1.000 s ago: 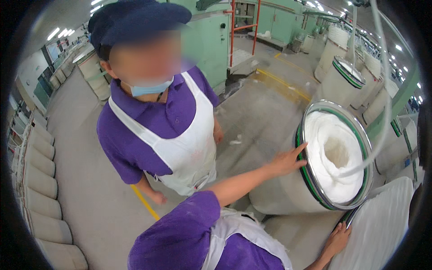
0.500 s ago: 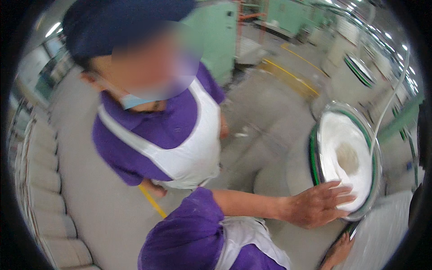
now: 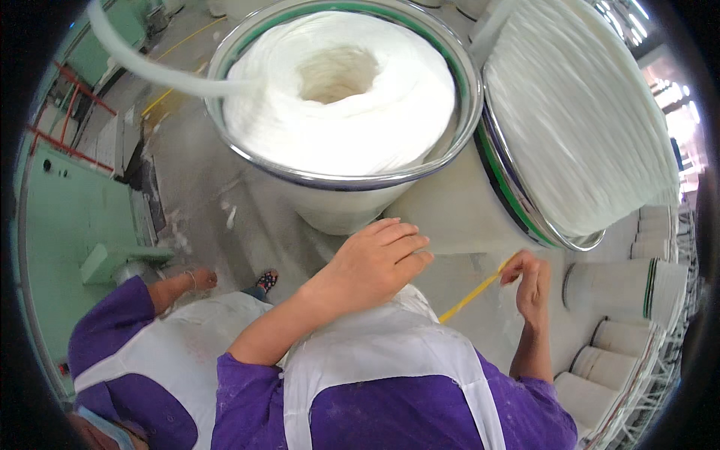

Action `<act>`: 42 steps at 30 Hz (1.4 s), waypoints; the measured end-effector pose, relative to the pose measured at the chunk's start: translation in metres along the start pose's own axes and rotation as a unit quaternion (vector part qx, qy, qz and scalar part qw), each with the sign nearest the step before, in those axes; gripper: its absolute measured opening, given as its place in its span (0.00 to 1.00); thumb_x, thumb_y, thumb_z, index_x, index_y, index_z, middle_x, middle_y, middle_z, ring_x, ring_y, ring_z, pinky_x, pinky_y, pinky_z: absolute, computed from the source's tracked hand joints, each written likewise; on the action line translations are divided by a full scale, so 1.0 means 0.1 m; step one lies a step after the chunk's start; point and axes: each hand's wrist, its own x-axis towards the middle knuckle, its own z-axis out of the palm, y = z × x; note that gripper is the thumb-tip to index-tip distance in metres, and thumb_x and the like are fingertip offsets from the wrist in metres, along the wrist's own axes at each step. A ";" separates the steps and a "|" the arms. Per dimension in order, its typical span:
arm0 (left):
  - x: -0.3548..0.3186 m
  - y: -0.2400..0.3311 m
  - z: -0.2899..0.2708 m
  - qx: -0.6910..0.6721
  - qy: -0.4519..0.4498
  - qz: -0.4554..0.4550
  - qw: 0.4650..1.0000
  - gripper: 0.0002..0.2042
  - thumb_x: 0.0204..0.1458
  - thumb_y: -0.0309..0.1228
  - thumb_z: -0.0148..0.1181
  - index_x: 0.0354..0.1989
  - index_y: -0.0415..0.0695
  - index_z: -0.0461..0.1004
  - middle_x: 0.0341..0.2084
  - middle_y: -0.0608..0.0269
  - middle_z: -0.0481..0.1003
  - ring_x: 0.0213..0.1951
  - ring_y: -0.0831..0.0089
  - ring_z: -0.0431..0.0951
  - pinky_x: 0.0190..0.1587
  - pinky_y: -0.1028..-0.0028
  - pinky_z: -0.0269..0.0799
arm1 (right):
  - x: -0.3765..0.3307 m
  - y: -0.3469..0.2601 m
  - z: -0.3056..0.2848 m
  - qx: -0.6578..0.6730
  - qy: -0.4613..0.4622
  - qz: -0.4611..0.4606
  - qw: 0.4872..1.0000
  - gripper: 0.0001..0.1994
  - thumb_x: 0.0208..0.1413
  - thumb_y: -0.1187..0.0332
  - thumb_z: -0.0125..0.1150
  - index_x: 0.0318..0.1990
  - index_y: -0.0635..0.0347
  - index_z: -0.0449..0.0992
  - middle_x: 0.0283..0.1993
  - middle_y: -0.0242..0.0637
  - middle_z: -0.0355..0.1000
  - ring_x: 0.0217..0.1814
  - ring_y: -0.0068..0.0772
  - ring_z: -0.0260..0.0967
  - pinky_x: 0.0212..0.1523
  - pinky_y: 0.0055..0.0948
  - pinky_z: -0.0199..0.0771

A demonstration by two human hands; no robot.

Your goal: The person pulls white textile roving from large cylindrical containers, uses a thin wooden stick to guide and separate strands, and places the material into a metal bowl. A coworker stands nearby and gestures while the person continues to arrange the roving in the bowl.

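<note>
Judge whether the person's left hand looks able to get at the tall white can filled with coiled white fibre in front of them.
Probably yes: the left hand hangs open just below the tall white can, with nothing between them.

2 tall cans (image 3: 337,199) (image 3: 517,202) crowd ahead; narrow floor gap (image 3: 465,274) before them.

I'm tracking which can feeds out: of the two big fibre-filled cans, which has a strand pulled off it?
The can in the middle, with a hollow-centred white coil; a strand runs off leftward. The right can shows none.

Bright daylight, fisheye-bent edges, slight motion blur
</note>
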 end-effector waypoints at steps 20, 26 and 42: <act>0.80 -0.37 0.48 0.187 -0.057 -0.173 0.965 0.21 0.48 0.28 0.56 0.53 0.39 0.69 0.28 0.63 0.72 0.26 0.68 0.74 0.22 0.69 0.71 | 0.48 0.76 -0.29 -0.038 -0.208 -0.038 0.977 0.20 0.58 0.54 0.50 0.27 0.62 0.76 0.23 0.42 0.73 0.27 0.41 0.71 0.32 0.37 0.70; 0.49 -0.45 0.37 0.193 0.002 -0.071 0.979 0.18 0.50 0.28 0.53 0.49 0.36 0.70 0.22 0.65 0.69 0.23 0.70 0.73 0.20 0.71 0.67 | 0.53 1.52 0.40 -0.112 -0.294 0.104 0.944 0.11 0.53 0.63 0.56 0.32 0.61 0.77 0.32 0.43 0.74 0.37 0.47 0.72 0.39 0.37 0.70; -0.85 -0.62 -0.74 0.266 0.180 -0.176 0.931 0.13 0.44 0.34 0.61 0.15 0.47 0.63 0.14 0.65 0.65 0.16 0.63 0.67 0.19 0.65 0.61 | 1.30 0.33 0.51 -0.295 -0.357 -0.142 0.875 0.21 0.62 0.56 0.40 0.31 0.61 0.77 0.33 0.44 0.75 0.38 0.42 0.71 0.46 0.36 0.68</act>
